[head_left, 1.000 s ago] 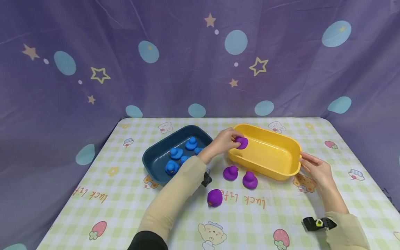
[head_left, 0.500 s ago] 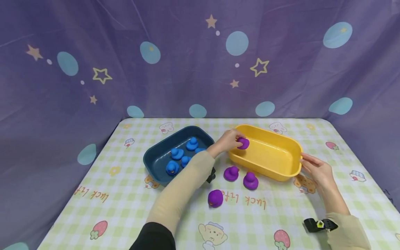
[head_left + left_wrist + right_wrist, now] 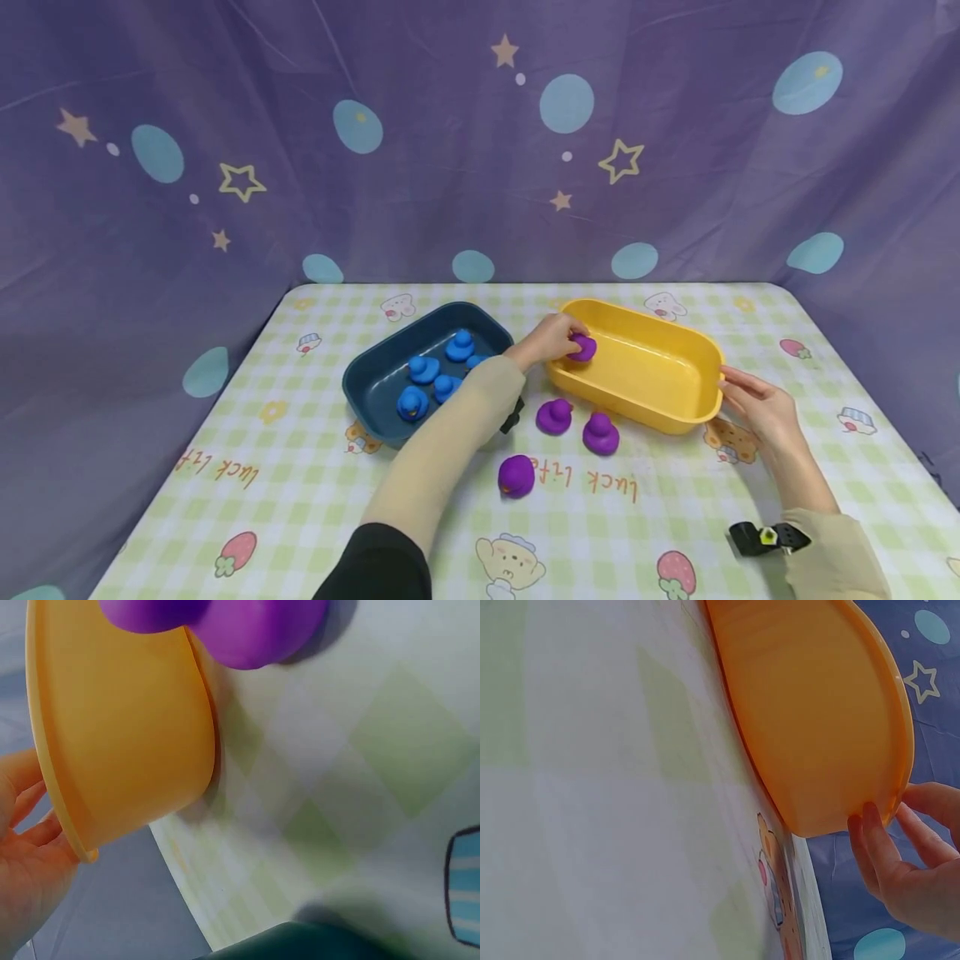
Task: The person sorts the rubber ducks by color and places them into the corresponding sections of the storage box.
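Note:
My left hand (image 3: 551, 337) reaches over the left end of a yellow basin (image 3: 667, 362) and pinches a purple toy duck (image 3: 583, 347) inside it. In the left wrist view, the basin wall hides that duck, and the hand (image 3: 30, 851) shows beyond the rim. At the opposite end, my right hand (image 3: 765, 408) holds the basin's rim. The right wrist view shows its fingertips (image 3: 874, 825) against the outer wall just under the rim. Three more purple ducks stand on the table in front of the basin: one (image 3: 554, 417), a second (image 3: 601, 433) and a nearer one (image 3: 517, 476).
A dark blue-green basin (image 3: 360, 392) with several blue toy ducks (image 3: 423, 369) stands left of the yellow one, partly behind my left forearm. A checked cloth (image 3: 315, 517) covers the table. A purple patterned curtain (image 3: 420, 192) hangs behind it.
My left hand has lowered slightly with the purple duck inside the basin's left end, and its forearm has shifted a little right. My right hand keeps its place at the rim.

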The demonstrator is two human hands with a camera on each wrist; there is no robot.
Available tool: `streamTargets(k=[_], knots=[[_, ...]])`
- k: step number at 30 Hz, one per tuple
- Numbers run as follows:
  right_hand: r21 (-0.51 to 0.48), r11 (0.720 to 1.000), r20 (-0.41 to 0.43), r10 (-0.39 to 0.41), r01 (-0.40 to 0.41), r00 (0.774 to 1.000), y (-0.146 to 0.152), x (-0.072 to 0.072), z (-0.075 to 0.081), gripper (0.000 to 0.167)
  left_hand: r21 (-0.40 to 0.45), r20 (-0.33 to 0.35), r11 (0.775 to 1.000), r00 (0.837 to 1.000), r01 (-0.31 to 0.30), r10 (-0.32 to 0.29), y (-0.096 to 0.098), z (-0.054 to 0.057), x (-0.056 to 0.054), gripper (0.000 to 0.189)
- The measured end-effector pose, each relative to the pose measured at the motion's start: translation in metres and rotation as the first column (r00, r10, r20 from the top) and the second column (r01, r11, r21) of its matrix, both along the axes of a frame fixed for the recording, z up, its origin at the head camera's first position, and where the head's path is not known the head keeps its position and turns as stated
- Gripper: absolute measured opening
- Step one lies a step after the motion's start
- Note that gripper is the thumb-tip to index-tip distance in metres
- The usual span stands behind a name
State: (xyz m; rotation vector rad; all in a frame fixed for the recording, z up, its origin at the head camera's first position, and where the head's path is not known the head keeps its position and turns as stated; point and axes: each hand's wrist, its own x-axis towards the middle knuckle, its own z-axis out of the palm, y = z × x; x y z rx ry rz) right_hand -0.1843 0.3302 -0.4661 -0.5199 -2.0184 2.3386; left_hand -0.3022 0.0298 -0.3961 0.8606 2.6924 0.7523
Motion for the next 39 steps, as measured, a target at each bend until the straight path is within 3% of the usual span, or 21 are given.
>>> streamTargets(k=[5,13,20,39], knots=[[0.03,1.0,0.01,0.005,-0.005,1.0,-0.001,-0.001,0.0,0.042,-0.038,0.003,0.999,1.0,0.006,-0.006,0.003,0.0,-0.002,0.028],[-0.042,0.999,-0.038,-0.001,0.0,0.999,0.004,-0.003,-0.008,0.044,-0.051,-0.001,0.997,0.999,0.052,-0.052,0.008,-0.004,0.0,0.028],[-0.071,0.997,-0.052,-0.012,0.008,0.999,0.007,-0.006,-0.014,0.04,-0.067,-0.022,0.997,0.999,0.036,-0.037,0.012,-0.008,-0.001,0.028],[-0.069,0.998,-0.061,-0.02,0.016,0.998,0.004,-0.005,-0.011,0.035,-0.102,-0.048,0.995,0.999,-0.011,0.006,0.017,-0.008,-0.003,0.026]])
